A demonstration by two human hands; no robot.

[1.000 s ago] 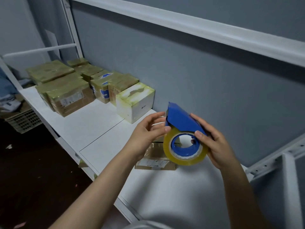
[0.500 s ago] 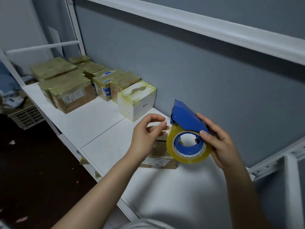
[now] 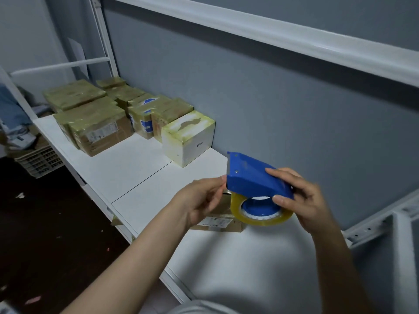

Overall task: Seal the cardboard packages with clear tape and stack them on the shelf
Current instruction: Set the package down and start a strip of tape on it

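Note:
My right hand (image 3: 303,200) grips a blue tape dispenser (image 3: 254,177) that carries a roll of clear yellowish tape (image 3: 260,217). It is held above the white shelf (image 3: 140,177). My left hand (image 3: 199,200) has its fingertips at the dispenser's cutter end, pinching there; the tape end itself is too small to make out. Under both hands lies a small brown cardboard package (image 3: 217,222) with a white label, mostly hidden by them.
Several taped cardboard packages (image 3: 97,130) are stacked at the shelf's far left, with a white taped box (image 3: 188,137) nearest me against the grey wall. A plastic crate (image 3: 38,162) sits on the dark floor at left. A white rail (image 3: 272,39) runs overhead.
The dispenser tilted so its blue cover faces me and the roll lies flatter. My left fingers closed in on the cutter end. The view shifted slightly right.

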